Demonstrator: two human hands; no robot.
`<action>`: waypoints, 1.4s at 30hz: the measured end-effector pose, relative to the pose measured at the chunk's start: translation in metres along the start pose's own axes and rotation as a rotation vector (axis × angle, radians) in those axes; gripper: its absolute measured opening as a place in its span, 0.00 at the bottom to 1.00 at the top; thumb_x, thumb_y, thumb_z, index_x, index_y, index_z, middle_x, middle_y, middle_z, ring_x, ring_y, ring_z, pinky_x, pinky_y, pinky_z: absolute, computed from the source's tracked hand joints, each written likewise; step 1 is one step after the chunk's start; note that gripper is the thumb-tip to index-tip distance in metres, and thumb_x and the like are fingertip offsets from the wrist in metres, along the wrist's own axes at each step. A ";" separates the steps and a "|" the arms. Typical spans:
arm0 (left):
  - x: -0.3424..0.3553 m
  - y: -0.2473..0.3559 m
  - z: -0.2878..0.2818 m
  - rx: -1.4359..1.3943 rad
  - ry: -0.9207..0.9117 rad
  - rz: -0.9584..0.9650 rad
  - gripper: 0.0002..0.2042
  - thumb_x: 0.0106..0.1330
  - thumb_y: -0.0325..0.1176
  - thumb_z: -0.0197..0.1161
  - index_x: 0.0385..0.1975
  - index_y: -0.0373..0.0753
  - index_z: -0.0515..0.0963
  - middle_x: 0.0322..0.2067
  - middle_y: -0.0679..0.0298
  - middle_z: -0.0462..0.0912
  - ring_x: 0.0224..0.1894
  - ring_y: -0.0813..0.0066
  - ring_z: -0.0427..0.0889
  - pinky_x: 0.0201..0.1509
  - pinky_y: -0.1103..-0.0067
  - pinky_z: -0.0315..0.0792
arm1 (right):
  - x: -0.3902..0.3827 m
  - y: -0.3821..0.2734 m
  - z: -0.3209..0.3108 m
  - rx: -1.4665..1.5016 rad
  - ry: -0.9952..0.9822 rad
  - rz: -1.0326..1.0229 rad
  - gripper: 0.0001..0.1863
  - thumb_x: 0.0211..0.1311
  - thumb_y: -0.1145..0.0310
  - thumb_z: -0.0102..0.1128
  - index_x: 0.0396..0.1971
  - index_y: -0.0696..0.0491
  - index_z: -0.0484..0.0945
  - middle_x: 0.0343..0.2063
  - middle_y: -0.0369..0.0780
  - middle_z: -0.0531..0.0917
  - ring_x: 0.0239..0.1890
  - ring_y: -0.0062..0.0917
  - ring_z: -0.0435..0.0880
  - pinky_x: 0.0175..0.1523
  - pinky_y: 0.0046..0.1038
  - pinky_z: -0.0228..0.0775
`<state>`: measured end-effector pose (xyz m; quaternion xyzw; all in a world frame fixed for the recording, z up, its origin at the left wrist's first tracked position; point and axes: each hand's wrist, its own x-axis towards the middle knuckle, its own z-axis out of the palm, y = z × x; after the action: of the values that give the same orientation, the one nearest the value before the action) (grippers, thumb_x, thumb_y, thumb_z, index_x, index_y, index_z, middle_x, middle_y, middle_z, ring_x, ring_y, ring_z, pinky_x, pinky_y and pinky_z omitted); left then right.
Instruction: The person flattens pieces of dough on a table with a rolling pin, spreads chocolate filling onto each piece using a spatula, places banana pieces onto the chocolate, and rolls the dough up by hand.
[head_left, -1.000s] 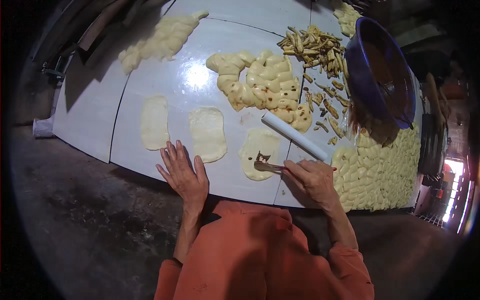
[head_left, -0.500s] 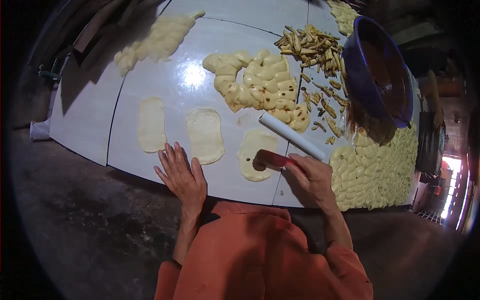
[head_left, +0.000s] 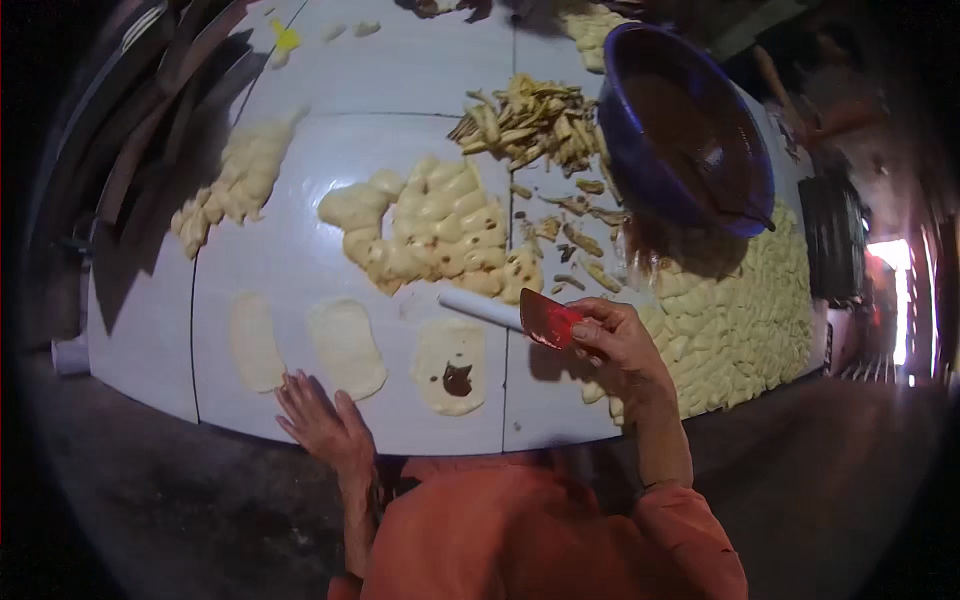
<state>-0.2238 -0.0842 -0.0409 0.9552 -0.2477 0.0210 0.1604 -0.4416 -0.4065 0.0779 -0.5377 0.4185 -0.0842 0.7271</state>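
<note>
My right hand (head_left: 618, 345) grips a red scraper (head_left: 548, 320), its blade smeared brown, raised above the table. Below and left of it lies a flat dough sheet (head_left: 440, 350) bearing a dark brown dab of filling (head_left: 457, 380). A white rolling pin (head_left: 482, 308) rests just beyond that sheet, partly behind the scraper. My left hand (head_left: 325, 420) is spread with nothing in it, low at the table's near edge. Its fingertips are close to two more flat dough sheets, a middle one (head_left: 347, 350) and a left one (head_left: 257, 342).
A purple basin (head_left: 630, 140) of brown filling stands at the back right, beside a heap of cut, browned strips (head_left: 535, 120). Shaped dough pieces cover the right side (head_left: 735, 335), the middle (head_left: 440, 225) and the far left (head_left: 240, 175). Other people's arms (head_left: 840, 120) show at the far right.
The scraper has lifted off the right dough sheet, leaving a brown dab there. My left hand stays spread by the other sheets. The whole view has shifted, showing more of the table's far side.
</note>
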 end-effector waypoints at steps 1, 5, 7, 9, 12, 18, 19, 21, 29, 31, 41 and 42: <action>-0.002 -0.005 -0.001 0.029 0.016 -0.011 0.30 0.78 0.42 0.53 0.77 0.36 0.60 0.77 0.50 0.59 0.82 0.49 0.50 0.81 0.48 0.36 | 0.009 -0.006 -0.014 -0.001 0.028 -0.041 0.20 0.67 0.65 0.70 0.54 0.61 0.82 0.29 0.32 0.83 0.26 0.10 0.75 0.28 0.13 0.61; -0.009 -0.006 0.001 0.086 0.024 -0.063 0.31 0.79 0.43 0.53 0.78 0.37 0.58 0.77 0.50 0.59 0.81 0.49 0.50 0.81 0.48 0.36 | 0.024 -0.070 -0.083 0.003 0.229 -0.344 0.18 0.68 0.63 0.70 0.51 0.59 0.83 0.26 0.31 0.82 0.23 0.09 0.75 0.24 0.13 0.59; -0.008 -0.004 0.004 0.070 0.061 -0.021 0.31 0.79 0.43 0.52 0.78 0.38 0.57 0.78 0.51 0.58 0.82 0.50 0.49 0.81 0.49 0.36 | 0.036 -0.105 -0.134 -0.236 0.469 -0.439 0.20 0.68 0.60 0.70 0.52 0.59 0.84 0.26 0.32 0.83 0.24 0.10 0.76 0.24 0.15 0.59; -0.007 -0.001 0.005 0.077 0.034 -0.046 0.31 0.79 0.42 0.52 0.78 0.39 0.57 0.78 0.52 0.58 0.82 0.50 0.49 0.82 0.49 0.36 | 0.049 -0.135 -0.165 -0.386 0.589 -0.462 0.21 0.66 0.57 0.70 0.51 0.58 0.86 0.26 0.35 0.85 0.25 0.15 0.80 0.28 0.20 0.67; -0.005 0.002 0.006 0.099 0.033 -0.068 0.30 0.80 0.41 0.50 0.78 0.38 0.58 0.78 0.52 0.58 0.82 0.49 0.49 0.81 0.49 0.37 | 0.087 -0.140 -0.214 -1.138 0.631 -0.400 0.19 0.60 0.55 0.73 0.44 0.53 0.90 0.36 0.45 0.91 0.39 0.38 0.90 0.47 0.37 0.78; -0.005 -0.005 0.009 0.118 0.049 -0.062 0.28 0.81 0.41 0.47 0.77 0.37 0.60 0.77 0.51 0.59 0.81 0.48 0.49 0.81 0.49 0.39 | 0.119 -0.133 -0.216 -1.189 0.369 -0.313 0.18 0.59 0.57 0.73 0.43 0.54 0.90 0.34 0.45 0.90 0.39 0.37 0.90 0.47 0.36 0.78; -0.005 -0.004 0.008 0.122 0.052 -0.064 0.28 0.81 0.41 0.47 0.77 0.37 0.60 0.77 0.51 0.59 0.81 0.48 0.49 0.81 0.49 0.39 | 0.117 -0.137 -0.219 -1.104 0.323 -0.309 0.18 0.59 0.57 0.73 0.43 0.54 0.90 0.32 0.45 0.90 0.36 0.34 0.89 0.45 0.34 0.77; -0.004 0.000 0.006 0.078 0.032 -0.086 0.28 0.80 0.41 0.47 0.76 0.37 0.60 0.77 0.51 0.59 0.81 0.48 0.49 0.81 0.49 0.39 | 0.111 -0.148 -0.225 -0.996 0.296 -0.158 0.19 0.60 0.57 0.74 0.44 0.56 0.90 0.28 0.39 0.89 0.30 0.24 0.85 0.40 0.29 0.75; -0.006 -0.003 0.008 0.095 0.059 -0.078 0.28 0.80 0.40 0.48 0.77 0.37 0.59 0.77 0.51 0.59 0.81 0.49 0.50 0.81 0.50 0.39 | 0.100 -0.148 -0.248 -0.595 0.138 -0.073 0.22 0.62 0.57 0.76 0.48 0.59 0.88 0.32 0.34 0.86 0.30 0.14 0.77 0.35 0.21 0.70; -0.006 -0.002 0.006 0.088 0.059 -0.073 0.28 0.80 0.40 0.48 0.77 0.38 0.59 0.77 0.51 0.60 0.81 0.49 0.50 0.81 0.50 0.39 | 0.095 -0.149 -0.242 -0.539 0.126 -0.073 0.22 0.62 0.58 0.76 0.48 0.59 0.88 0.33 0.34 0.86 0.31 0.14 0.78 0.36 0.21 0.71; -0.004 -0.005 -0.002 -0.072 0.119 -0.022 0.29 0.75 0.37 0.56 0.73 0.31 0.65 0.75 0.47 0.63 0.79 0.44 0.54 0.80 0.48 0.40 | 0.065 -0.161 -0.125 -0.545 0.036 -0.229 0.20 0.63 0.61 0.73 0.48 0.59 0.86 0.23 0.30 0.80 0.21 0.09 0.71 0.24 0.15 0.55; -0.005 -0.005 0.004 -0.040 0.124 -0.037 0.30 0.74 0.38 0.57 0.73 0.33 0.65 0.75 0.47 0.63 0.79 0.44 0.55 0.80 0.48 0.41 | 0.060 -0.157 -0.105 -0.529 -0.018 -0.257 0.19 0.63 0.62 0.74 0.47 0.60 0.86 0.25 0.31 0.82 0.22 0.09 0.72 0.25 0.14 0.57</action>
<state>-0.2261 -0.0795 -0.0467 0.9532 -0.2199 0.0721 0.1948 -0.4254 -0.5801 0.1732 -0.7579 0.3482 -0.0588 0.5485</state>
